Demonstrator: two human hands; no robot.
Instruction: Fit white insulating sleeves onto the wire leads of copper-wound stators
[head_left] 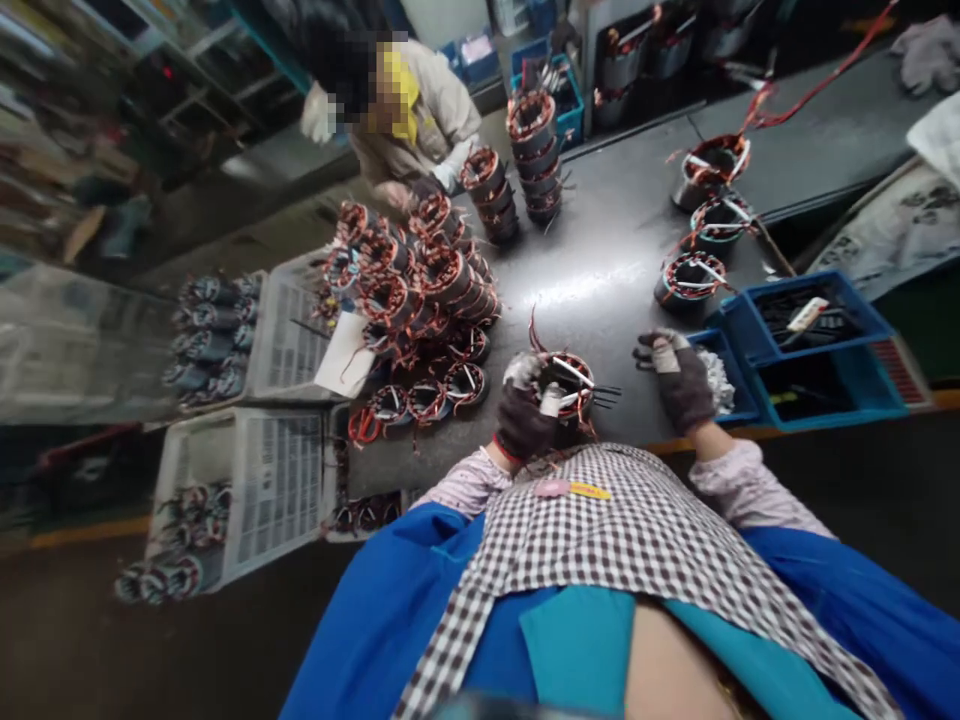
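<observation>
A motor stator point(571, 385) with copper windings, white sleeves and several thin black tubes jutting to the right stands at the table's front edge, close to the checked apron. My left hand point(531, 408), in a dark glove with worn pale fingertips, is closed on its left side and rim. Off to the right, apart from that stator, my right hand point(677, 382) is gloved too, its fingers pointing left and slightly apart with nothing visible in them. Beside it lies a blue tray of white pieces point(718, 380), partly covered by the hand.
Stacked stators point(420, 280) crowd the table's left side, with taller stacks point(534, 160) behind. Three more stators point(690, 278) line the right. Blue bins point(825, 345) sit at the right edge, white crates point(277, 460) at left. Across the table is a co-worker point(442, 110).
</observation>
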